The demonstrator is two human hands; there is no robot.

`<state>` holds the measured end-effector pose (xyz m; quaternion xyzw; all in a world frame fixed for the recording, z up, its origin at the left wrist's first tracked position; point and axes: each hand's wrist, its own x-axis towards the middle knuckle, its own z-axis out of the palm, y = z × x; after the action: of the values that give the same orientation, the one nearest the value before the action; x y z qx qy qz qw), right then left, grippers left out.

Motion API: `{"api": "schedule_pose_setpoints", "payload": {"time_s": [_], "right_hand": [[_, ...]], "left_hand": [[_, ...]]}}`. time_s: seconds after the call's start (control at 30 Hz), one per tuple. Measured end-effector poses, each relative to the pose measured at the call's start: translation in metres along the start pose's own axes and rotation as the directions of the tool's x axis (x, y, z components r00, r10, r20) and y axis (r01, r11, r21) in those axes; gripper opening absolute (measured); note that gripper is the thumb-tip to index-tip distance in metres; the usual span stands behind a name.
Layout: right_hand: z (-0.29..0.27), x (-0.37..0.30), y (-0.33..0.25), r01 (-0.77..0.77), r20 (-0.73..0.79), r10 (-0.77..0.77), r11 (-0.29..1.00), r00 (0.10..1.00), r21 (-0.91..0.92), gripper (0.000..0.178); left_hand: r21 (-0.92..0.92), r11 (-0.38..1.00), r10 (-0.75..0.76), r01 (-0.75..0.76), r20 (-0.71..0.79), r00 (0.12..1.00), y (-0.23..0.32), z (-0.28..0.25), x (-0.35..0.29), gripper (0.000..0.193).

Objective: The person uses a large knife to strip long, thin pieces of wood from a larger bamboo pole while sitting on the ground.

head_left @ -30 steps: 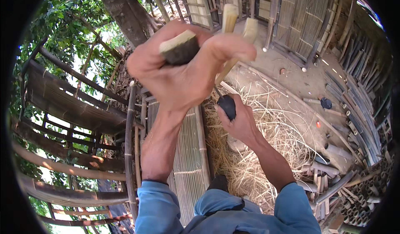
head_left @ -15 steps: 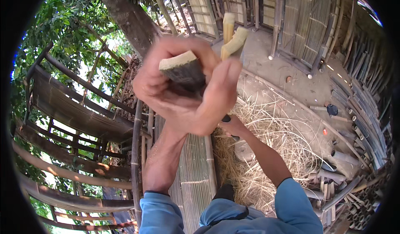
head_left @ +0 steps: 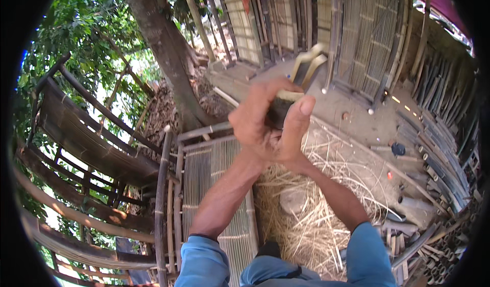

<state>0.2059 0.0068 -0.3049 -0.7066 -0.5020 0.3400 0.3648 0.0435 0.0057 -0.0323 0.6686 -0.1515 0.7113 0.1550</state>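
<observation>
In the middle of the head view, above the shavings (head_left: 326, 205), the left hand (head_left: 268, 126) has its palm turned up, with its fingers curled around the bamboo (head_left: 278, 113) and its thumb upright along the near side. The bamboo shows a dark outer skin and a pale cut end. Just beyond the fingertips, pale split ends (head_left: 309, 65) stick up, blurred; whether they are joined to the held piece, I cannot tell.

The right forearm (head_left: 337, 192) runs up to behind the left hand. The right hand is hidden there, so I cannot tell whether it is spread, pressed together or pinching anything.

Both arms come out of blue sleeves (head_left: 201, 259). To the left of the shavings stands a slatted bench (head_left: 217, 195), and a rounded pale stone (head_left: 292, 200) sits among the shavings. A long pole (head_left: 375, 155) lies slanting across the ground to their right, with a small black object (head_left: 398, 149) beyond it. Cut tubes (head_left: 446, 261) are heaped at the lower right. Slatted panels (head_left: 363, 37) stand at the top, and a tree trunk (head_left: 171, 52) rises at the upper left.
</observation>
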Motion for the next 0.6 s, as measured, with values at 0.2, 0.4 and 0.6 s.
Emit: {"api": "schedule_pose_setpoints", "payload": {"time_s": [0.2,0.4,0.6], "right_hand": [[0.011,-0.044,-0.023,-0.201,0.177,0.132,0.862,0.975,0.465,0.043],[-0.057,-0.174,-0.061,-0.065,0.269,-0.015,0.957,0.963,0.283,0.034],[-0.079,-0.264,-0.050,-0.042,-0.067,0.076,0.913,0.995,0.405,0.030]], "left_hand": [[0.177,0.973,-0.124,0.146,-0.128,0.984,0.010,0.005,-0.015,0.022],[0.186,0.944,-0.202,0.271,-0.320,0.926,-0.007,-0.074,0.023,0.019],[-0.131,0.914,-0.399,0.385,-0.100,0.912,0.015,-0.048,0.017,0.026]]}}
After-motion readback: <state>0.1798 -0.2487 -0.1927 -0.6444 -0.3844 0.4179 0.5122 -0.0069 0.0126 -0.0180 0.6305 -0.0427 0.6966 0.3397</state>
